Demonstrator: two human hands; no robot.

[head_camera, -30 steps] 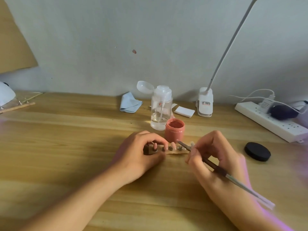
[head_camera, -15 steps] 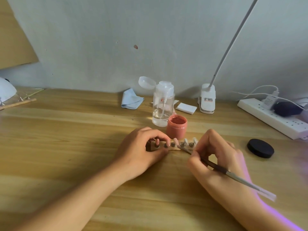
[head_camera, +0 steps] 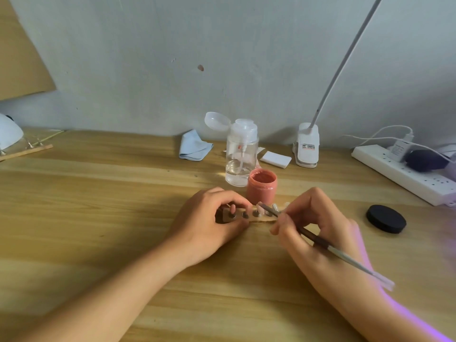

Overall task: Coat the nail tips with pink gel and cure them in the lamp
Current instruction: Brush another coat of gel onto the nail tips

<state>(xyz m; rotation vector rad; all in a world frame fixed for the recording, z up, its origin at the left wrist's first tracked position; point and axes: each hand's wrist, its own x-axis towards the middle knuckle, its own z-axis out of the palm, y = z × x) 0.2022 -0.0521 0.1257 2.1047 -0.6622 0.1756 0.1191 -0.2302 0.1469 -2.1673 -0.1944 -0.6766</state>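
Holder (head_camera: 238, 218) sits gripped in left hand (head_camera: 207, 224), ends partly hidden; right hand (head_camera: 314, 227) pinches blurred brush (head_camera: 318, 239).

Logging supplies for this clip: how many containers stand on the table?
2: a clear pump bottle at the back near the wall, its cap flipped open, and an open pink gel jar just in front of it, slightly right. None seems hidden.

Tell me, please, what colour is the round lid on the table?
The lid is black, best seen in the head view.
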